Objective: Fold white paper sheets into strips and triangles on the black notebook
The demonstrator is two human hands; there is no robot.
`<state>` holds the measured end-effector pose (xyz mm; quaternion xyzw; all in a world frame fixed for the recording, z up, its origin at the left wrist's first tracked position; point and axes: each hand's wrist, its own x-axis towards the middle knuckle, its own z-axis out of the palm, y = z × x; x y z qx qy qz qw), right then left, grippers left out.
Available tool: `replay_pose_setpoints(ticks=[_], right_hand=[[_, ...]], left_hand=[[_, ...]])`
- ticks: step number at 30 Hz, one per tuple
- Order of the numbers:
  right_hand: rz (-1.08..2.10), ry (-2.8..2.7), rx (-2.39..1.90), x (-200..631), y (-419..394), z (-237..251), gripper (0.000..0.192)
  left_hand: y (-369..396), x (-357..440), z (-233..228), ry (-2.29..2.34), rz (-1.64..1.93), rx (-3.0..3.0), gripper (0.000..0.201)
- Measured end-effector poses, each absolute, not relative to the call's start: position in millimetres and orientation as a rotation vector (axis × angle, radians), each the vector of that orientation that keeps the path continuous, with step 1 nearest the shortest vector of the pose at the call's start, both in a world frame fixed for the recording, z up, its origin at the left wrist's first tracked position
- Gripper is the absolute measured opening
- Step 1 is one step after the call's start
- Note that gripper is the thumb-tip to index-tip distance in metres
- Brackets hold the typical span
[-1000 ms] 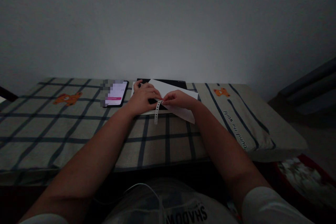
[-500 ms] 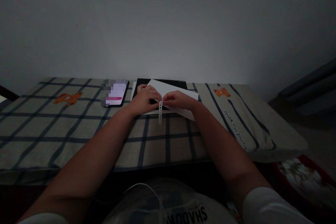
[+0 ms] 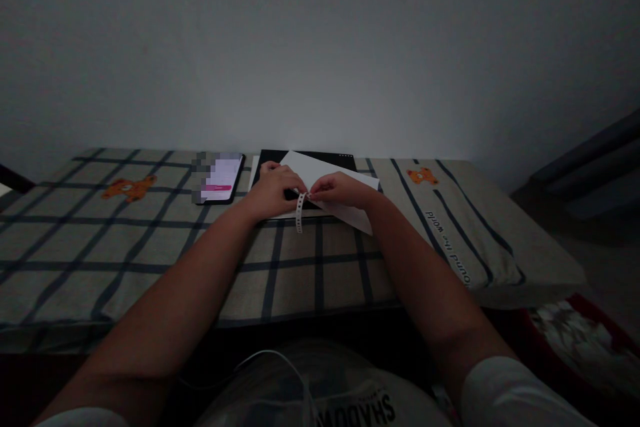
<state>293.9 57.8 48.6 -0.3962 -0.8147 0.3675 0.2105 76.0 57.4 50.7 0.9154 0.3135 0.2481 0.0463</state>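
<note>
A white sheet of paper (image 3: 345, 181) lies tilted over a black pad (image 3: 320, 159) on the checked cloth. My left hand (image 3: 274, 189) rests on the sheet's left part, fingers pressing near its edge. My right hand (image 3: 340, 189) pinches a narrow perforated paper strip (image 3: 299, 211) that hangs from the sheet's edge down between both hands. The fingertips of the two hands nearly meet at the strip's top.
A phone (image 3: 220, 177) with a lit screen lies left of the pad. The checked cloth (image 3: 150, 240) with orange bear prints covers the surface, with a wall close behind. A dark bar (image 3: 585, 160) runs at the right; patterned fabric (image 3: 575, 340) lies low right.
The perforated strip has swung slightly left and curled at its top. Both hands have stayed almost in place on the sheet.
</note>
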Motion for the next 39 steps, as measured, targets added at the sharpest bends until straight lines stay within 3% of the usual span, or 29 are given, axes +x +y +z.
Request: replay_pose_setpoints(ticks=[39], right_hand=[[1.014, -2.258, -1.126, 290.8, 55.9, 47.2, 0.031]], left_hand=[[55.9, 77.8, 50.5, 0.939, 0.717, 2.807, 0.017]])
